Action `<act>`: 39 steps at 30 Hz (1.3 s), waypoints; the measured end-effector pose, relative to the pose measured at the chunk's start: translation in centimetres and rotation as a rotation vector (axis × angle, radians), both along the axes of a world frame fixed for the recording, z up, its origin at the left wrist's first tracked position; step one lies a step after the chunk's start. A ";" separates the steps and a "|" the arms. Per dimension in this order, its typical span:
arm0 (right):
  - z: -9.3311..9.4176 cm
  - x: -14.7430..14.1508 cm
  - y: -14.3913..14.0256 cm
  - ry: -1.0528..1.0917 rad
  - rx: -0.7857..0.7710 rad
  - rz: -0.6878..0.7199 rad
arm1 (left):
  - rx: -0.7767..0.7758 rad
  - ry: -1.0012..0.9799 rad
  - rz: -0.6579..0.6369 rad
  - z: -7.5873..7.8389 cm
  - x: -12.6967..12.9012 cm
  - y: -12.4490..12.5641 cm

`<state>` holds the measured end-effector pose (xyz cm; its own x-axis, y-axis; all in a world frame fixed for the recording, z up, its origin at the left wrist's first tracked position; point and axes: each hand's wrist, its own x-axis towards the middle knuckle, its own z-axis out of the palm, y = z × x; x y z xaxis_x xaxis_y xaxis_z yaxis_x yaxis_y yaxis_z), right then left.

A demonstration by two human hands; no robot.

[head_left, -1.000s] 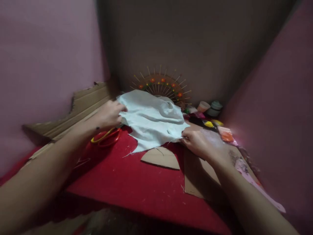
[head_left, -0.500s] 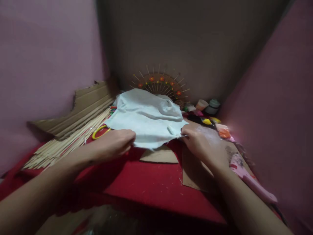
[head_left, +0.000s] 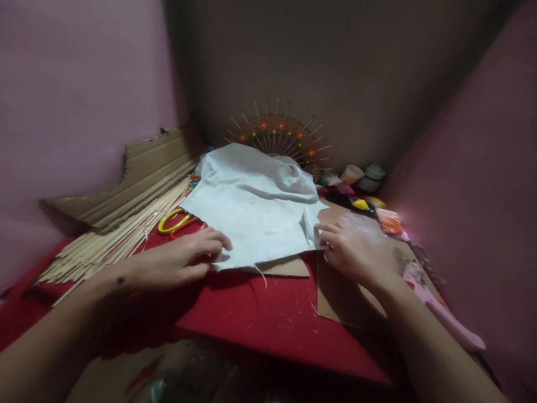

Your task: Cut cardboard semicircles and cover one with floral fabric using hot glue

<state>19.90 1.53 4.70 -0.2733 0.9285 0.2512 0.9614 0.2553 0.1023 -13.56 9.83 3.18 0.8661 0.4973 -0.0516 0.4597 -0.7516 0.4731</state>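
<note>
A pale, whitish cloth (head_left: 260, 224) with a frayed front edge lies over a curved cardboard piece (head_left: 289, 267), of which only the front right part shows. My left hand (head_left: 188, 254) rests at the cloth's front left corner, its fingers loosely bent and apart. At the front right corner, my right hand (head_left: 352, 252) touches the cloth's edge with its fingers apart. Beside that hand a small fold stands up in the cloth. Yellow-handled scissors (head_left: 168, 223) lie left of the cloth, just beyond my left hand, with an orange handle next to them.
Thin wooden sticks (head_left: 113, 235) and torn cardboard (head_left: 155, 168) lie at left. A flower-decorated half-round fan shape (head_left: 277, 129) stands behind the cloth. To the right are flat cardboard (head_left: 335, 302), a pink-handled tool (head_left: 444, 313), an orange packet (head_left: 390, 222) and a cup (head_left: 352, 173). Red cloth (head_left: 268, 313) covers the table.
Both hands have lowered the cloth's front edge toward me, covering more of the curved cardboard. My left fingers have loosened from the edge and spread; the right fingers have loosened too.
</note>
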 end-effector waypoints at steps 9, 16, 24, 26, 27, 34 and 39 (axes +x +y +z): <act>-1.7 2.7 -1.7 -0.071 -0.008 -0.049 | -0.008 0.030 0.006 -1.8 -0.1 -1.6; -1.4 1.2 -3.6 0.195 0.342 -0.031 | -0.200 -0.050 0.158 -0.8 0.5 -0.6; -3.2 -5.5 -3.3 -0.163 -0.008 0.447 | -0.391 -0.168 0.265 -1.4 0.5 0.3; -3.5 -6.0 -2.6 -0.290 0.009 0.473 | -0.393 -0.173 0.265 -1.6 0.5 0.4; -3.6 -6.0 -2.3 -0.326 0.018 0.481 | -0.396 -0.175 0.264 -1.7 0.4 0.5; -4.3 -5.5 -0.7 -0.282 0.020 0.407 | -0.391 -0.185 0.264 -2.0 0.2 0.9; -4.4 -5.9 0.2 -0.117 -0.077 0.216 | -0.394 -0.208 0.287 -2.3 0.3 1.0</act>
